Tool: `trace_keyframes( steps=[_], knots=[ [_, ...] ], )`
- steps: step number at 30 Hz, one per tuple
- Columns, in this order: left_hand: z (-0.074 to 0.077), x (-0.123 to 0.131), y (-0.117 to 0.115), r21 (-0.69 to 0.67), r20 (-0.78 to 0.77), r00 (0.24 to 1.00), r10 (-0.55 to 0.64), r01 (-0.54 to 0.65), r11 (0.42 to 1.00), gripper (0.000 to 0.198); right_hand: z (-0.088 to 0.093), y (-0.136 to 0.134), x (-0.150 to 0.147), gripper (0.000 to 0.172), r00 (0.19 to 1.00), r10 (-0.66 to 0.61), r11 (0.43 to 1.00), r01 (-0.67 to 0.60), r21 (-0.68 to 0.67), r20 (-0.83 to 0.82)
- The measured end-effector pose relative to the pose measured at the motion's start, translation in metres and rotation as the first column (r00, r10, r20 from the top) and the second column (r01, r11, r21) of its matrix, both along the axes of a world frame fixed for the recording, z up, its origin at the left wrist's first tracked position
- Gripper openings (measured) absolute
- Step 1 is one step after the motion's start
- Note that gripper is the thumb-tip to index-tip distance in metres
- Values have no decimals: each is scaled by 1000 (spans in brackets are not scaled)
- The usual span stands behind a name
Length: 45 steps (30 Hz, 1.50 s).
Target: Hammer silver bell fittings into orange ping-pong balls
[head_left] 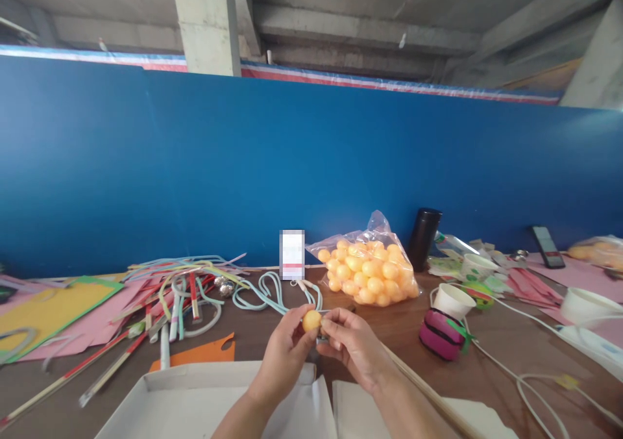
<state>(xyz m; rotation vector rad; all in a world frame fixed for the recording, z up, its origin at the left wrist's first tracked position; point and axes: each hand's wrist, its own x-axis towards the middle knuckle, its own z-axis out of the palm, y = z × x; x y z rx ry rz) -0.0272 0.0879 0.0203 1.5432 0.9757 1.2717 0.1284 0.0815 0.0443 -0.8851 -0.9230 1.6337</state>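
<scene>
Between my two hands, above the near edge of the brown table, is a small orange ball (311,321). My left hand (288,343) pinches it between thumb and fingers. My right hand (349,341) is closed just to its right, fingertips at the ball's side; a small dark bit shows beneath them, too hidden to name. A clear plastic bag (379,221) full of similar orange balls stands behind the hands. Below my wrists lies a white shallow box (195,400).
Left are coloured tubes (182,296), red-and-white sticks (63,380) and coloured paper (58,309). A white card (292,257) leans on the blue partition (272,166). Right are a black bottle (424,238), a paper cup (452,301), a magenta pouch (440,335) and a white cable (506,367).
</scene>
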Motion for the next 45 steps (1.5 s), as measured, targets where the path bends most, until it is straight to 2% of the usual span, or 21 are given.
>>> trace_keyframes(
  steps=[11, 19, 22, 26, 31, 34, 35, 36, 37, 38, 39, 40, 42, 45],
  knots=[
    [-2, 0, -1, 70, -65, 997, 28, -23, 997, 36, 0, 1, 0, 23, 999, 13, 1000, -13, 6, 35],
    [4, 0, -5, 93, -131, 990, 52, -40, 995, 35, -2, 2, 1, 28, 998, -6, 1000, 6, 3, 68],
    [7, 0, -5, 31, -71, 997, 38, -36, 999, 38, -2, 1, -1, 27, 996, -11, 999, 9, 33, 86],
    [9, -1, -3, -132, 95, 995, -7, 20, 991, 48, 0, -1, -7, 27, 988, -27, 995, 12, 97, 153],
    [4, -4, 2, -212, 362, 930, -63, 148, 966, 48, 15, -4, 2, 29, 915, -151, 968, 60, 244, 374],
    [2, -7, 3, -236, 447, 892, -67, 190, 953, 46, 27, -14, 26, 19, 802, -277, 934, 97, 343, 528],
    [3, -7, 2, -248, 468, 881, -68, 204, 947, 46, 30, -19, 36, 14, 735, -319, 924, 102, 369, 598],
    [4, -8, 2, -259, 487, 871, -67, 217, 941, 46, 32, -24, 45, 11, 512, -379, 911, 57, 410, 771],
    [5, -8, 1, -268, 504, 861, -68, 231, 935, 46, 32, -28, 53, 10, 278, -377, 919, -8, 395, 883],
    [6, -8, 0, -275, 518, 853, -65, 238, 931, 46, 32, -31, 60, 9, 97, -347, 934, -53, 353, 933],
    [7, -7, 0, -282, 533, 844, -57, 240, 929, 46, 29, -33, 66, 8, -46, -310, 948, -87, 306, 949],
    [9, -7, -1, -287, 549, 835, -42, 236, 928, 46, 26, -34, 70, 9, -145, -275, 958, -121, 259, 950],
    [11, -6, -2, -301, 580, 815, -7, 222, 927, 45, 17, -33, 76, 15, -247, -239, 965, -164, 203, 939],
    [13, -6, -2, -316, 615, 788, 25, 218, 923, 42, 4, -28, 81, 25, -301, -250, 964, -165, 208, 920]
  ],
)
